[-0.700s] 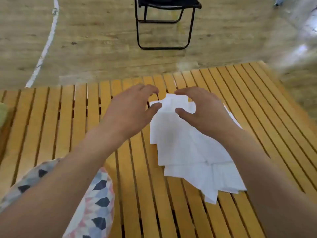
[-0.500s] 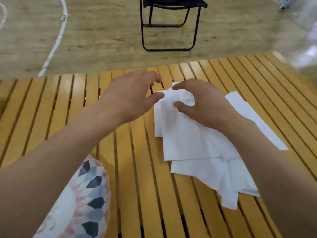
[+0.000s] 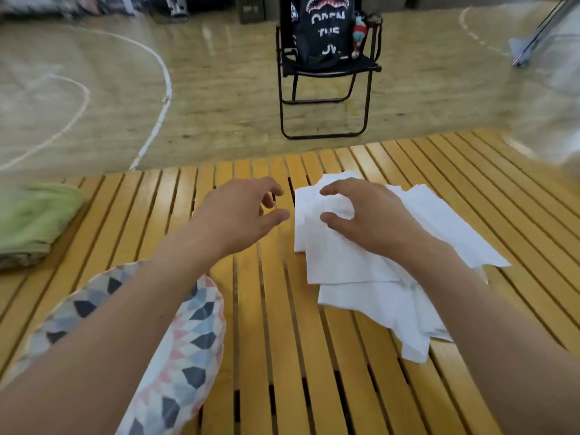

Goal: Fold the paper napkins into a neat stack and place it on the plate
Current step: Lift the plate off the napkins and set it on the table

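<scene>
1. napkins first: paper napkins [image 3: 354,265] lie in a loose white pile on the slatted wooden table [image 3: 282,356], right of centre. the sheets overlap at different angles and the edges are not lined up. one corner trails toward the near side.
2. right hand [image 3: 364,218] sits on the far left part of the pile with its fingers curled. thumb and forefinger bunch a bit of the top sheet between them, and the paper is wrinkled there.
3. left hand [image 3: 238,215] is over bare slats just beside the pile's left edge. its fingers are loosely curled, the thumb points at the napkins, and it grasps nothing. a thin gap shows between thumb tip and paper.
4. plate [image 3: 188,340], with a geometric pattern in blue, grey and pink, sits at the near left of the table, well apart from the napkins. the left forearm crosses over it and hides part of it. no napkin is on it.
5. green cloth [image 3: 31,221] lies folded at the table's far left edge.
6. black folding chair [image 3: 326,98] stands on the floor [image 3: 219,105] beyond the table. a black bag [image 3: 326,26] with white lettering sits on its seat.
7. the floor is wood-toned with curved white lines on the left.
</scene>
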The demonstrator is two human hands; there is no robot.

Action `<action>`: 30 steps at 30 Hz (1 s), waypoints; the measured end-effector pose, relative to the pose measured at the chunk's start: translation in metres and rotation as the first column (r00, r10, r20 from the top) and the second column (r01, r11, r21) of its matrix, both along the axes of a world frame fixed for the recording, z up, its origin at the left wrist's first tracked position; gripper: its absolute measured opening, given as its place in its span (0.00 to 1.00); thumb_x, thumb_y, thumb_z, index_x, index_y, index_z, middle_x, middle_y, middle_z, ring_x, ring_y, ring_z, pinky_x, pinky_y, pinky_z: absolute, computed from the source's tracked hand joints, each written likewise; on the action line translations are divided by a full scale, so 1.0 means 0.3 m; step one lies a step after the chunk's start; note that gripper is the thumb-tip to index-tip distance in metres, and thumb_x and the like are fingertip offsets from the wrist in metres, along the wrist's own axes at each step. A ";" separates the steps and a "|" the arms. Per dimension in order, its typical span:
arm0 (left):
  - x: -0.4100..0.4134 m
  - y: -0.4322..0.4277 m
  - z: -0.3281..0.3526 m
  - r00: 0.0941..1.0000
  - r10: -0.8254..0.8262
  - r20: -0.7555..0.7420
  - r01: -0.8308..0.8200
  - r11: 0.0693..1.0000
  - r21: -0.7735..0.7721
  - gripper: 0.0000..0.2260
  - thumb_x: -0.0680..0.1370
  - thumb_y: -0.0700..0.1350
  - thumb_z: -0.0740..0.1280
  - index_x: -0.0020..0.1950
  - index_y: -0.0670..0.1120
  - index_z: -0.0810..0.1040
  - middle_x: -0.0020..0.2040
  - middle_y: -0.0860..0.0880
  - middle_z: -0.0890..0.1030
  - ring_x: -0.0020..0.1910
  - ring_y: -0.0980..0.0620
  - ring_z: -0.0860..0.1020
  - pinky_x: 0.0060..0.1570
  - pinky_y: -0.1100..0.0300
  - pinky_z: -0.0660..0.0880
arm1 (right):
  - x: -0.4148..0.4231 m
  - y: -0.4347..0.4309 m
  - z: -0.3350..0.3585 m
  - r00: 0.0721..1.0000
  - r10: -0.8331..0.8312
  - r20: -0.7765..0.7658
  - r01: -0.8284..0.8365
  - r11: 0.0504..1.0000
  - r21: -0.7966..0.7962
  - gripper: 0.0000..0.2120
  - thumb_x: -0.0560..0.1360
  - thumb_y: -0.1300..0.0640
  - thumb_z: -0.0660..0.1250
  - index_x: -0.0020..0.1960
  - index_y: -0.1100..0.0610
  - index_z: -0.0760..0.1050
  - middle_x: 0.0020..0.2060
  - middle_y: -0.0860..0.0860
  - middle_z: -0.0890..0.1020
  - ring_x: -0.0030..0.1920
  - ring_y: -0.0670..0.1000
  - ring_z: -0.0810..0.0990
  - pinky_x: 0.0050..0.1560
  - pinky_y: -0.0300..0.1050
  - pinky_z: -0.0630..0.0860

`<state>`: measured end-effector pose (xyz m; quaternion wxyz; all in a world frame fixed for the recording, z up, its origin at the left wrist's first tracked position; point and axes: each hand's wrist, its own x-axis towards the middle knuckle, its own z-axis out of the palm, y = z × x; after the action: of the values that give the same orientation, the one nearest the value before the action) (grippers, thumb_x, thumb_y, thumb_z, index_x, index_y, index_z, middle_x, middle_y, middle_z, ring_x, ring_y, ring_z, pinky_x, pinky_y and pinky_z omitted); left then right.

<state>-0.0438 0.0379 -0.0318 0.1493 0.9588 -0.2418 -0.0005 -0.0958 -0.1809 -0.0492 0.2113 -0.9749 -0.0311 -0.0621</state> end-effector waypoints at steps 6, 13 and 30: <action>-0.136 0.210 0.070 0.985 0.168 0.028 -0.167 0.986 -0.026 0.14 0.78 0.57 0.68 0.62 0.56 0.77 0.52 0.58 0.81 0.49 0.58 0.79 0.51 0.54 0.78 | -0.112 0.269 0.025 0.996 0.050 -0.069 -0.038 0.986 0.165 0.19 0.78 0.43 0.68 0.65 0.49 0.76 0.51 0.45 0.83 0.48 0.46 0.80 0.50 0.41 0.76; -0.307 0.654 0.009 0.809 0.583 0.073 -0.585 0.811 0.013 0.18 0.80 0.56 0.63 0.67 0.52 0.74 0.61 0.45 0.79 0.55 0.45 0.79 0.50 0.50 0.78 | -0.216 0.526 -0.070 0.955 0.087 -0.283 -0.001 0.957 0.291 0.21 0.76 0.40 0.68 0.63 0.52 0.78 0.47 0.49 0.85 0.46 0.50 0.82 0.45 0.44 0.78; -0.329 0.695 -0.097 0.733 0.673 -0.100 -0.680 0.729 -0.077 0.14 0.81 0.43 0.63 0.65 0.49 0.79 0.54 0.44 0.84 0.43 0.49 0.77 0.35 0.57 0.71 | -0.211 0.509 -0.092 0.962 -0.086 -0.261 0.174 0.925 0.337 0.15 0.77 0.50 0.69 0.58 0.58 0.81 0.49 0.53 0.85 0.47 0.52 0.82 0.44 0.40 0.79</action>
<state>-0.1425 0.2463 -0.0609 0.1989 0.9708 0.1291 0.0356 -0.1589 -0.0282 -0.0769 0.3825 -0.9204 0.0716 0.0383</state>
